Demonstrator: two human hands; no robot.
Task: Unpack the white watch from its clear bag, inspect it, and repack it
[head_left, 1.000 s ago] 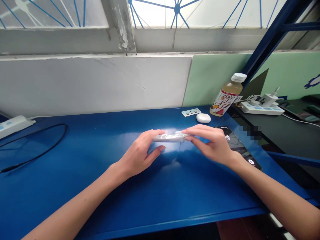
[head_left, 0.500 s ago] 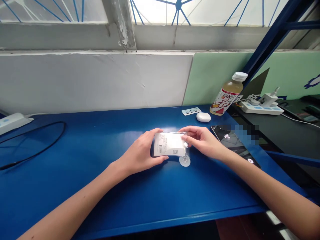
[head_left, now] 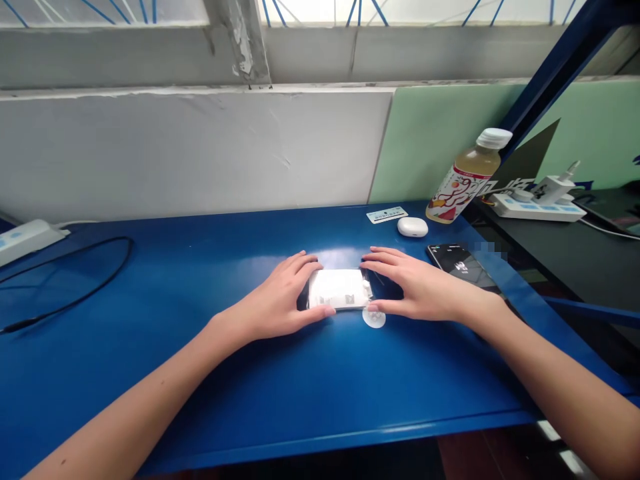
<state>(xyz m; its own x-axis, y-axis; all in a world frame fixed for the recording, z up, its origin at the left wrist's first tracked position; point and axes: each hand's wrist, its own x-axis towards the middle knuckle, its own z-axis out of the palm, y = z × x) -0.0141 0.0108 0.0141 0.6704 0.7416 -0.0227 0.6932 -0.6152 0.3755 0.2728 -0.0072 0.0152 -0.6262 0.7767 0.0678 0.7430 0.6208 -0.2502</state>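
Far left, against the wall: white power strip (head_left: pixel 25 240). A black cable (head_left: pixel 75 293) loops from it across the blue tabletop (head_left: pixel 200 400).

My left hand (head_left: pixel 280 300) lies low over the tabletop. Its grip is narrow and holds the left end of the white packet (head_left: pixel 337 289), fingers curled over the far edge and thumb pressed on the near edge.

The packet lies flat on the tabletop at centre, between my two hands, printed face up. The print is too small to read.

A small round clear disc (head_left: pixel 374 317) lies on the tabletop just at the packet's near right corner.

My right hand (head_left: pixel 425 290): grip wide, fingers straight and spread, with the tips at the packet's right edge. The thumb sits just beside the disc; I cannot tell if it touches.

Farther back and to the right are a small label card (head_left: pixel 387 215), a white earbud case (head_left: pixel 413 227) and a tilted drink bottle (head_left: pixel 467 179) with a white cap. A dark phone (head_left: pixel 457 259) lies flat near my right wrist. At far right a second power strip (head_left: pixel 537 208) carries a plugged-in charger.
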